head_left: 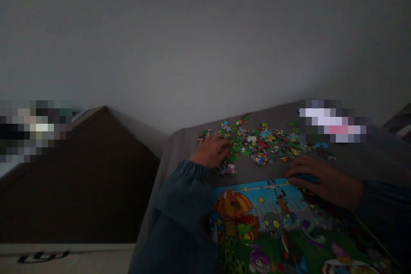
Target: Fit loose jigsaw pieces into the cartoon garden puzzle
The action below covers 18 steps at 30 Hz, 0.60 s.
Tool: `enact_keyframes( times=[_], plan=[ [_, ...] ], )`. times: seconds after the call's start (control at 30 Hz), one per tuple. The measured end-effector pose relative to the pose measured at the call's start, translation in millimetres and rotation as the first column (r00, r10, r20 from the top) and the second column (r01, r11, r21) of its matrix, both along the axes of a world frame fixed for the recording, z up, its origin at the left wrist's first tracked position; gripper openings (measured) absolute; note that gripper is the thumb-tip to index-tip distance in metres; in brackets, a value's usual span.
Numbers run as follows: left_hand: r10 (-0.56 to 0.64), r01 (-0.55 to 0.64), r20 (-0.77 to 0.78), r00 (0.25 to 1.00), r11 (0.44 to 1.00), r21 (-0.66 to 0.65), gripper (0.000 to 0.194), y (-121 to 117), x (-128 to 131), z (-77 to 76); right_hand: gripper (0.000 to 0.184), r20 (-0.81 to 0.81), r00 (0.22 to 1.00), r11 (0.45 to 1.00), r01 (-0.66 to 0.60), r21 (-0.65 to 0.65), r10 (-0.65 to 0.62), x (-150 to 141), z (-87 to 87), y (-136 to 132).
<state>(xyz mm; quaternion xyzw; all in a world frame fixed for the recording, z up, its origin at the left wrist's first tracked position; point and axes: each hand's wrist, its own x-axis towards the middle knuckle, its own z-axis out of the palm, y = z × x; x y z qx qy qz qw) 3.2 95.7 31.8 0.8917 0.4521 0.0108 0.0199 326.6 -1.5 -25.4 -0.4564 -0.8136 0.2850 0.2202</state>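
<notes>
Many loose jigsaw pieces [260, 143] left scattered about the left fingers [221, 147], none seen joined.

Bright, small pieces spread in a wide pile across a grey fabric-covered surface [272, 113], left hand [210, 150] laid over the pile's near edge, right hand [324, 182] lowered with its right fingers [298, 173] across the upper edge of a printed cartoon puzzle picture [244, 218]; any grip too dim to tell.

Multicoloured jigsaw pieces [257, 143]; blue-green cartoon picture [272, 222].
</notes>
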Motion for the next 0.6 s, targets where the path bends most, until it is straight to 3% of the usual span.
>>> enact_keyframes(
  times=[0.2,0.6],
  plan=[
    [-0.006,0.006,-0.004,1.0,0.999,-0.035,0.039,-1,1,-6.6,0.032,0.011,1.0,1.0,0.013,0.005,-0.013,0,-2.2,0],
    [-0.023,0.023,-0.028,0.999,1.0,0.008,0.029,-6,9,3.7,0.034,0.004,1.0,1.0,0.003,0.03,-0.003,-1,-0.7,-1]
  ],
)
